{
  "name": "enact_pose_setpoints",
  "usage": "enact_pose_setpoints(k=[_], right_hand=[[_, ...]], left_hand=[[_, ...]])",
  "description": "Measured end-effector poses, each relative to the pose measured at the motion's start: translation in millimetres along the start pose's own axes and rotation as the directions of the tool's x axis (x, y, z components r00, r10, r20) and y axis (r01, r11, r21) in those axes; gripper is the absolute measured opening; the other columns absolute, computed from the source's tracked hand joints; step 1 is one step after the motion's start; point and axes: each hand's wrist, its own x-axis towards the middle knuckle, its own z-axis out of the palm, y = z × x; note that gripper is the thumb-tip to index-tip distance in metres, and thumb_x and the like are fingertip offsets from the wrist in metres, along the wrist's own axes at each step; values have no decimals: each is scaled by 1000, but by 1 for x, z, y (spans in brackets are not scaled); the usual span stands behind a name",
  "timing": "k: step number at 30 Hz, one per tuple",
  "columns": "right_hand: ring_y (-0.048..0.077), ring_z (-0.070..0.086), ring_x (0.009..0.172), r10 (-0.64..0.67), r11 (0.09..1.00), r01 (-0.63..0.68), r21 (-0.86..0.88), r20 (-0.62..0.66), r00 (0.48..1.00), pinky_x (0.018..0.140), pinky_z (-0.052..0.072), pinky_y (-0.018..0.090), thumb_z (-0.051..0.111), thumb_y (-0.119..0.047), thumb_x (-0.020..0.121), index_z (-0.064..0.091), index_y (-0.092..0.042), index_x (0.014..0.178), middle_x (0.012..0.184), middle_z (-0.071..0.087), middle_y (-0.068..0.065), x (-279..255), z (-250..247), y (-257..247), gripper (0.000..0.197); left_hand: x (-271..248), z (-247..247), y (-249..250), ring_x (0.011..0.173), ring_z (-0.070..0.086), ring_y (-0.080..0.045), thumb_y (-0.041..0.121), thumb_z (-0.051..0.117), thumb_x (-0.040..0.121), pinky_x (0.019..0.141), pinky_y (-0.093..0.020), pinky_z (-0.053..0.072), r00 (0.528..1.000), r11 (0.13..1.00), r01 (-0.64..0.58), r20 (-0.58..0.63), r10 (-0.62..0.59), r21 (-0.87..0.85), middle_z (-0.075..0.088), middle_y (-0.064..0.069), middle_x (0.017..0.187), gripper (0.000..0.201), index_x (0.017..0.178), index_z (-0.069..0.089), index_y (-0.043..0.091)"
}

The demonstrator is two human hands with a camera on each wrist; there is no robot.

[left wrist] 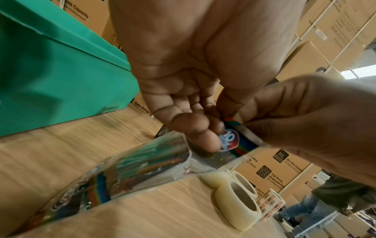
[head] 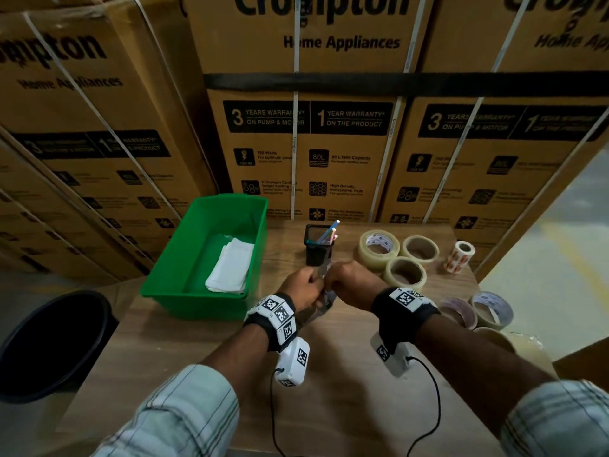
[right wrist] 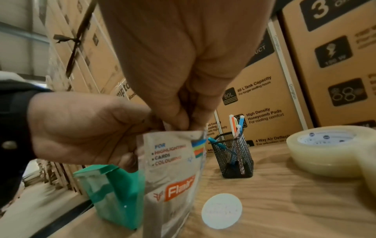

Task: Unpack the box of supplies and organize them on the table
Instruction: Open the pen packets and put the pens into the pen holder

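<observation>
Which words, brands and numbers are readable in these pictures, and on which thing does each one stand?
"Crompton", "Home Appliances": stacked cartons
"3 YEARS WARRANTY", "1 YEAR WARRANTY ON THE PRODUCT": same cartons
"80 L Tank Capacity", "High Density Honeycomb Pads": same cartons
"Flair", "FOR HIGHLIGHTING CARDS COLOURING": pen packet
Tape roll and sticker roll print: too small.

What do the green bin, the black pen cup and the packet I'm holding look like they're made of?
Green bin: likely molded plastic, smooth with a slight sheen. Pen cup: black wire mesh, probably metal; see-through grid. Packet: thin glossy plastic film, partly clear, crinkled.
</observation>
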Motion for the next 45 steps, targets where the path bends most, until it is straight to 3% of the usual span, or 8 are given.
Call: enact_pose_setpoints(k=[3,6,12,16,23,29,36,45], right_hand=[[30,64,89,75,990,-50,-133,189,979,77,53,36,50,-9,85,68,-14,97,98,68,9,2,1,3,22],[30,64,97,73,993,-54,-104,193,979,78,48,34,52,-16,86,64,-14,102,106,68,10,0,2,1,19],[32,54,112,22,990,40,-134,432,902,91,43,34,50,-6,89,58,-5,113,124,55,16,-7,15,0,25],[32,48,124,40,990,40,-138,536,843,102,38,34,51,-1,87,53,-2,125,134,49,18,-7,19,-2,38],[29,47,126,47,972,84,-219,531,846,101,39,33,52,-5,90,53,-6,126,135,50,14,-3,19,-11,36],[30,46,127,57,957,124,-264,586,809,102,38,33,51,-4,91,51,-4,128,136,49,16,0,19,-17,37],[30,43,129,37,959,120,-257,533,845,102,34,30,51,-11,93,45,-3,133,139,43,15,9,8,-22,41],[33,59,106,98,940,72,-333,466,879,86,50,40,53,-12,91,52,-8,120,118,59,15,17,1,-34,29]], left_hand=[[2,6,-2,66,66,-29,22,49,90,76,-49,56,1000,998,15,-3,-15,61,67,-13,71,19,71,52,19],[0,8,0,73,58,-27,22,51,89,71,-35,48,999,988,-12,-37,18,151,59,-12,74,23,67,47,20],[-2,10,-7,70,50,-21,20,53,88,67,-30,40,998,978,-63,2,64,199,49,3,62,30,59,43,22],[-6,15,-12,72,51,-20,18,54,88,69,-31,43,995,968,-98,7,99,231,54,-1,71,28,62,44,23],[-7,7,-15,69,50,-19,18,54,88,66,-30,42,991,960,-135,10,137,244,53,-1,70,26,64,44,24],[-9,4,-19,66,52,-18,18,53,87,65,-28,43,989,964,-142,5,144,223,54,-1,70,25,64,45,24],[-4,-6,-19,71,46,-19,17,53,88,67,-30,39,980,961,-188,-20,196,202,46,5,64,28,63,42,23],[-1,-17,-18,69,45,-18,15,53,88,65,-30,37,974,960,-204,-60,219,191,45,5,63,29,64,41,24]])
